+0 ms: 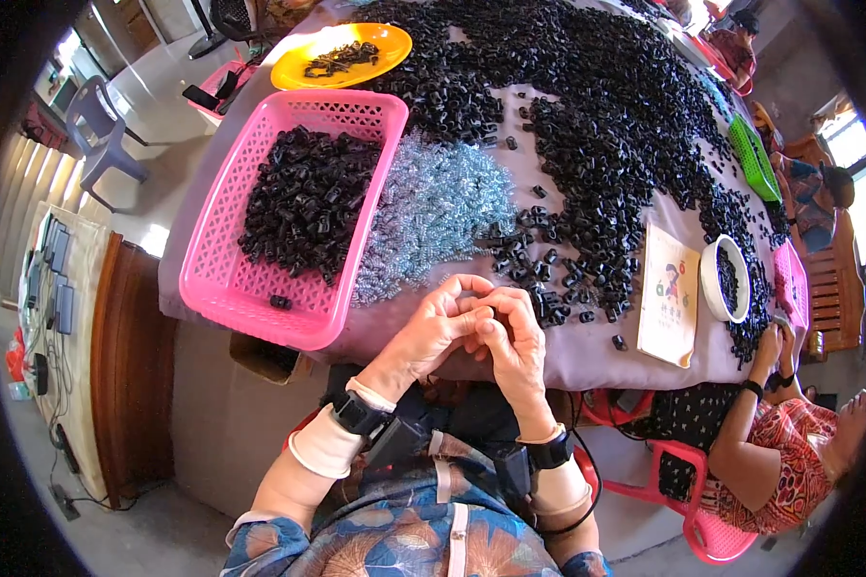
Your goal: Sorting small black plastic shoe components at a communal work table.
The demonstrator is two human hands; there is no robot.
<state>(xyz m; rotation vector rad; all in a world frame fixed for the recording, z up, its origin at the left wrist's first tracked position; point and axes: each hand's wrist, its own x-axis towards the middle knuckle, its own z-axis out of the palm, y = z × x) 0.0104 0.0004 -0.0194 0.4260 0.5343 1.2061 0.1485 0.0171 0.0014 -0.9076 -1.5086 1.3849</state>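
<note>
Both hands meet at the table (587,361) edge, left hand (431,332) and right hand (510,337) curled fingertip to fingertip; whether they pinch anything cannot be told. Just beyond them lie loose black clips (548,279), left of those a clear bead heap (438,212), then the pink basket (223,279) of clips.

On the tabletop (587,361), a basket (223,279) of small clips (303,197) sits at frame left, a plate (298,69) above it, clear pieces (438,207) beside it, a bowl (710,279) far right
</note>
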